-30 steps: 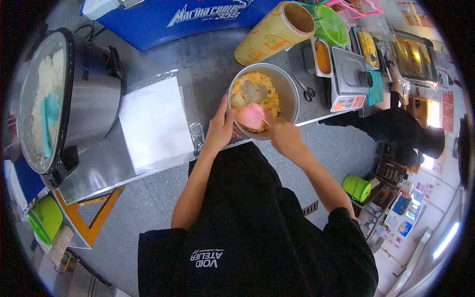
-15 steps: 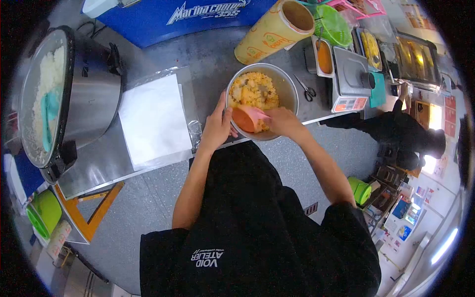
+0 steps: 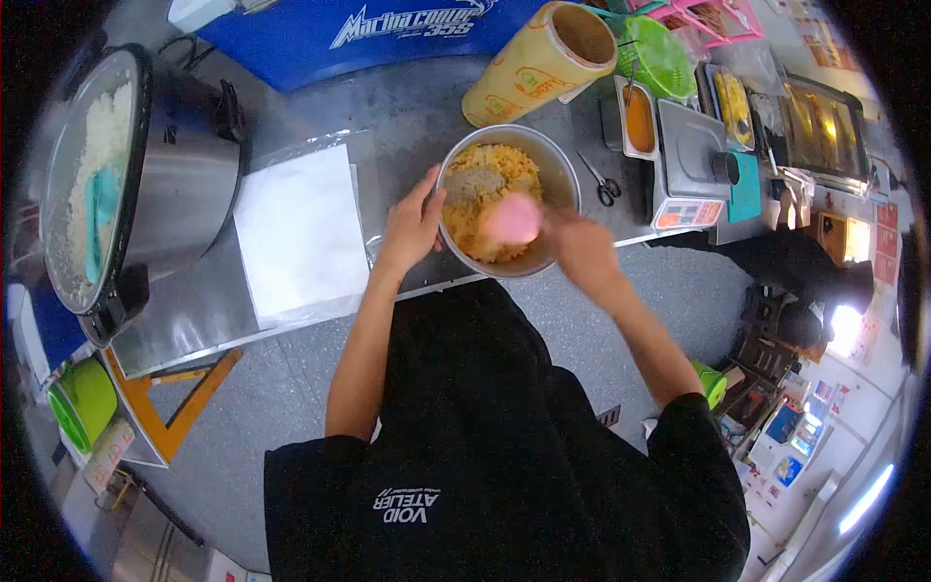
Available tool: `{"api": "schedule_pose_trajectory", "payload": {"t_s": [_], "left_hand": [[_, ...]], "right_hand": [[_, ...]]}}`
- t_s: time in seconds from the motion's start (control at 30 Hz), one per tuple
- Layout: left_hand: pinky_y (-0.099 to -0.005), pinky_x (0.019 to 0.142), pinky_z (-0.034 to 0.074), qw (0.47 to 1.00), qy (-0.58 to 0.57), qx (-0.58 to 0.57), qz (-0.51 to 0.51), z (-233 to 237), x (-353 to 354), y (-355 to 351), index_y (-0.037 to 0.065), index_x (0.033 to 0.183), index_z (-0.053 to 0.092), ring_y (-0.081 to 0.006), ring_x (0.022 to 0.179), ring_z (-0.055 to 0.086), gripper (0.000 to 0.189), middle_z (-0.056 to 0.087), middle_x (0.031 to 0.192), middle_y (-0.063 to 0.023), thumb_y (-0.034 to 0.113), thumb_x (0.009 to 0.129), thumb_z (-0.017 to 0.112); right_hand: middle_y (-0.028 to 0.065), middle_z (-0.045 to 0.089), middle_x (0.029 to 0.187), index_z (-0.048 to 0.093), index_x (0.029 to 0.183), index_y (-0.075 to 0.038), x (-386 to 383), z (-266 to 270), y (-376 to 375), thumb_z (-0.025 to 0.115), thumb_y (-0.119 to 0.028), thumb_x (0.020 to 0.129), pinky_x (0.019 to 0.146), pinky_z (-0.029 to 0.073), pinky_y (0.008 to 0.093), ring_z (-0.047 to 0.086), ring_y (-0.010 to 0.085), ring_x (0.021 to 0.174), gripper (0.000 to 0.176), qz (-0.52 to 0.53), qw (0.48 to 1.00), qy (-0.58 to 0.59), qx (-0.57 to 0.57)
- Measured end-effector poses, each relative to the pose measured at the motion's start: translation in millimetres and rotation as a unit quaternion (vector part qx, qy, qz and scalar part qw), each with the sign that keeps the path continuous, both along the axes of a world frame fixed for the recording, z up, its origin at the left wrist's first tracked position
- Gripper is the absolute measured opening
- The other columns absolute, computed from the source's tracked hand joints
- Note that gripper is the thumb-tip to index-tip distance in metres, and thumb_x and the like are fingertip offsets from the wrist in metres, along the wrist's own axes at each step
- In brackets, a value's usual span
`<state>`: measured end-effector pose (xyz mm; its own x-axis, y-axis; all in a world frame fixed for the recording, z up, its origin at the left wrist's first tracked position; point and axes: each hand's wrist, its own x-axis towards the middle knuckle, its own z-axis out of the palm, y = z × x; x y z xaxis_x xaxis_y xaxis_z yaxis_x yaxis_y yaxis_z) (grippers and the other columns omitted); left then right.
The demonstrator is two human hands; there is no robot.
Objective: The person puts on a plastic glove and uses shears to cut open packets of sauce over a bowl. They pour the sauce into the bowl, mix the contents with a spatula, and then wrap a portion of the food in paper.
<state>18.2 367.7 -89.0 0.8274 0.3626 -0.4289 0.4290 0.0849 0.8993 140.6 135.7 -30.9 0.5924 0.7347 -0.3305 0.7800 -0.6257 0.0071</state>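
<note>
The left hand (image 3: 412,225) grips the rim of the bowl (image 3: 558,175) of rice (image 3: 490,184) on the desk (image 3: 407,107), while the right hand (image 3: 580,244) holds a pink paddle (image 3: 512,219) in it.

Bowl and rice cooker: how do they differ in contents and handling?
The bowl holds yellow-orange mixed rice; the rice cooker holds white rice. The left hand grips the bowl's rim and the right hand holds a pink paddle in it; the rice cooker stands untouched, a teal paddle resting inside. Both are round and metal.
</note>
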Motion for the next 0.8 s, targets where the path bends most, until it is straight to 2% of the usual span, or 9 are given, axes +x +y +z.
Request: {"api": "schedule_pose_trajectory", "payload": {"t_s": [0.07,0.17,0.27,0.37,0.5,0.57,0.63,0.73,0.8], "left_hand": [[-0.0328,0.049,0.052,0.999,0.021,0.027,-0.003,-2.1,1.9,1.7,0.011,0.139,0.049,-0.0175,0.047,0.062,0.043,0.065,0.069,-0.0142,0.025,0.098,0.051],[-0.0329,0.049,0.051,0.998,0.0,0.06,0.009,-5.2,5.1,-0.9,0.01,0.135,0.053,-0.0174,0.046,0.06,0.04,0.066,0.07,-0.0145,0.026,0.098,0.052],[-0.0335,0.05,0.052,0.997,0.004,0.08,-0.001,-8.8,4.5,-0.2,0.009,0.134,0.054,-0.0184,0.047,0.061,0.04,0.067,0.073,-0.0144,0.026,0.097,0.052],[-0.0337,0.05,0.052,0.997,0.004,0.078,0.013,-7.0,3.8,-2.5,0.008,0.132,0.056,-0.019,0.047,0.062,0.039,0.07,0.082,-0.0164,0.027,0.097,0.052],[-0.0409,0.064,0.054,0.99,-0.043,0.129,0.041,-5.3,10.3,-4.1,0.009,0.129,0.058,-0.0305,0.063,0.067,0.037,0.069,0.099,-0.0192,0.026,0.096,0.053],[-0.0441,0.073,0.054,0.963,-0.127,0.232,0.055,-34.2,10.4,-1.3,0.01,0.128,0.059,-0.0371,0.076,0.068,0.036,0.067,0.107,-0.0197,0.026,0.096,0.053],[-0.0456,0.081,0.051,0.974,-0.083,0.209,0.035,-24.9,12.7,5.2,0.011,0.127,0.059,-0.0405,0.087,0.065,0.035,0.067,0.108,-0.02,0.026,0.096,0.053],[-0.0459,0.086,0.05,0.974,-0.056,0.218,-0.004,-26.0,23.1,15.9,0.012,0.126,0.06,-0.0423,0.094,0.063,0.035,0.066,0.108,-0.0203,0.027,0.095,0.052],[-0.0463,0.085,0.051,0.968,-0.072,0.239,-0.019,-30.4,26.1,11.1,0.014,0.125,0.061,-0.0423,0.094,0.063,0.035,0.066,0.106,-0.0202,0.029,0.095,0.051]], "right_hand": [[0.0191,0.068,0.088,0.07,0.103,-0.012,26.0,50.3,21.5,0.055,-0.028,0.091,0.067,0.055,0.0448,0.067,0.0352,0.079,0.026,-0.091,0.991,0.096,-0.031],[0.0183,0.069,0.089,0.07,0.102,-0.012,24.8,-38.8,18.5,0.053,-0.034,0.093,0.068,0.055,0.0437,0.067,0.0381,0.075,0.03,0.026,0.989,0.144,-0.019],[0.0176,0.07,0.08,0.071,0.089,-0.005,45.0,-44.5,30.6,0.056,-0.023,0.089,0.065,0.057,0.0454,0.07,0.0339,0.075,0.023,0.099,0.994,0.037,-0.01],[0.0185,0.07,0.083,0.071,0.086,-0.007,63.4,30.6,47.8,0.056,-0.024,0.088,0.066,0.057,0.0432,0.07,0.0342,0.078,0.023,-0.023,0.991,-0.049,-0.119],[0.0226,0.066,0.074,0.068,0.082,0.0,40.1,-30.3,9.3,0.054,-0.038,0.093,0.066,0.056,0.0474,0.067,0.0402,0.073,0.042,0.053,0.997,0.028,-0.052],[0.0228,0.067,0.077,0.069,0.085,-0.004,29.2,9.6,14.9,0.055,-0.038,0.092,0.067,0.055,0.0491,0.067,0.0401,0.074,0.038,0.028,0.997,0.047,-0.051],[0.0231,0.067,0.079,0.069,0.088,-0.007,18.5,42.9,24.2,0.056,-0.038,0.092,0.068,0.054,0.0508,0.067,0.0401,0.075,0.034,-0.002,0.996,0.074,-0.049],[0.0204,0.068,0.078,0.069,0.099,-0.012,17.6,27.5,23.3,0.057,-0.036,0.091,0.066,0.054,0.0504,0.068,0.038,0.073,0.028,0.061,0.986,0.101,-0.114],[0.0195,0.068,0.078,0.068,0.105,-0.011,16.2,-17.4,26.3,0.057,-0.034,0.091,0.062,0.055,0.0485,0.068,0.0359,0.07,0.029,0.056,0.989,0.066,-0.124]]}}
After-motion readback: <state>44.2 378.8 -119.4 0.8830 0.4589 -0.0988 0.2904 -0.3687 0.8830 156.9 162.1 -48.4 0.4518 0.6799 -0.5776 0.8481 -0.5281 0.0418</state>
